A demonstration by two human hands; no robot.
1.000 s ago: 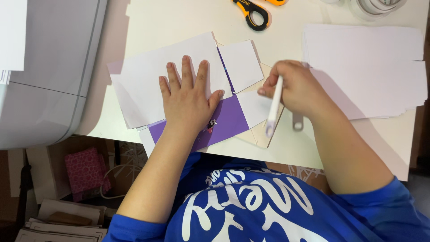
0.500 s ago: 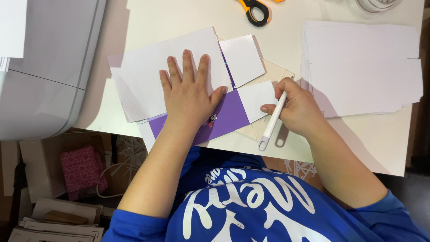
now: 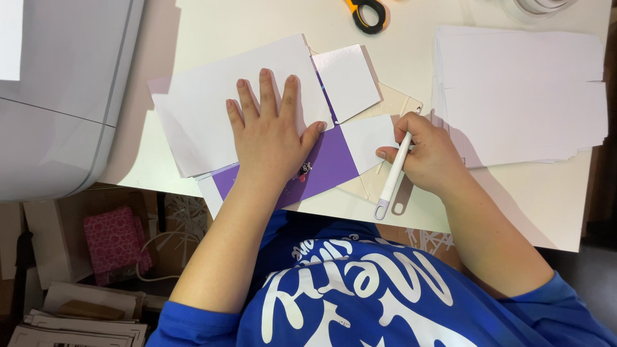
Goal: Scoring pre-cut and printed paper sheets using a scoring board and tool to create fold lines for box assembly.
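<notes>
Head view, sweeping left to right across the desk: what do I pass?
Grey machine → left hand flat on white sheets → purple card → white pen-like tool in right hand → stack of white paper.

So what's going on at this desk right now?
A person presses the left hand flat on a white sheet lying over purple card. The right hand grips a white pen-like tool, tip at a small white square. A paper stack and orange-handled scissors lie nearby.
</notes>
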